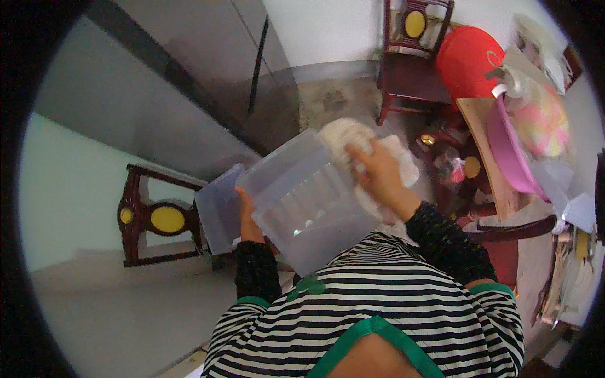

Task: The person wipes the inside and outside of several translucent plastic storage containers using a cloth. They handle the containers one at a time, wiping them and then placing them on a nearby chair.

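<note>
A translucent plastic box (pixel 307 198) with ribbed marks on its wall is tilted in front of my chest. My left hand (pixel 249 212) grips its left edge; the fingers behind the box are hard to see. On the box's right side, my right hand (pixel 375 172) holds a cream-coloured cloth (pixel 347 134), which bunches above the fingers and hangs down past the hand. A second translucent plastic box (pixel 217 210) stands behind my left hand, at a dark wooden chair with a yellow oval in its back (pixel 167 220).
A grey cabinet (pixel 156 94) stands at the upper left. Another wooden chair (pixel 413 75) is near the wall, beside a red round object (pixel 470 61). Towards the right are a wooden board (pixel 489 160), a pink basin (pixel 510 146) and plastic bags (pixel 541 113).
</note>
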Action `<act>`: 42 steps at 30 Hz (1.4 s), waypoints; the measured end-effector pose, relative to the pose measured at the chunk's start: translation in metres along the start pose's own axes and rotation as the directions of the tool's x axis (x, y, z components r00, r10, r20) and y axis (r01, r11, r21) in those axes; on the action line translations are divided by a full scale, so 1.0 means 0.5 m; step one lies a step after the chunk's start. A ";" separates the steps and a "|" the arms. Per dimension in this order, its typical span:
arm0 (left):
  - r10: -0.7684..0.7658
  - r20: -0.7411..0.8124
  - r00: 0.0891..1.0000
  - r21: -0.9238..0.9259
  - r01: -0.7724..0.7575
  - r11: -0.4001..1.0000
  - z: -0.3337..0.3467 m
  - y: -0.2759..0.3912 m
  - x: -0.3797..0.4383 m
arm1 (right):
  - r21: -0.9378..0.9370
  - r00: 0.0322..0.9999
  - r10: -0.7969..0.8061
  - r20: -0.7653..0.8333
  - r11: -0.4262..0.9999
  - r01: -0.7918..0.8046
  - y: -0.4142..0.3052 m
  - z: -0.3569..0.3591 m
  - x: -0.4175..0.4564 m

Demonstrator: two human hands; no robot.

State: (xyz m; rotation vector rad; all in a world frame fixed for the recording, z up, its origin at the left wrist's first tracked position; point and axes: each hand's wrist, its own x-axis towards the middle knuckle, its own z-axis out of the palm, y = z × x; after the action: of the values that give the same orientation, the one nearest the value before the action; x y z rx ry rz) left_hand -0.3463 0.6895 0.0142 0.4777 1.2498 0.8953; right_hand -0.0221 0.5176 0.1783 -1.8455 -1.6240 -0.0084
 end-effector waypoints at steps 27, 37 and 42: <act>-0.068 -0.106 0.992 0.014 0.070 0.997 -0.064 -0.040 -0.027 | 0.661 0.657 -0.482 0.580 0.750 -0.034 0.150 0.005 -0.152; 0.037 -0.240 0.970 0.136 -0.004 0.991 -0.053 -0.021 -0.001 | 0.095 0.839 0.311 0.445 0.916 -0.390 0.342 0.021 -0.170; 0.223 -0.232 0.947 0.244 -0.165 0.956 -0.083 0.021 0.005 | 0.252 0.863 0.194 0.467 0.906 -0.340 0.265 -0.026 -0.105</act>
State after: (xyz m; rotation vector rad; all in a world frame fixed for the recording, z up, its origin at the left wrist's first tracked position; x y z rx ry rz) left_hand -0.3886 0.6914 0.0089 0.6895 1.5706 1.0134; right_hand 0.0883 0.4651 0.1042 -1.8734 -1.5069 0.8053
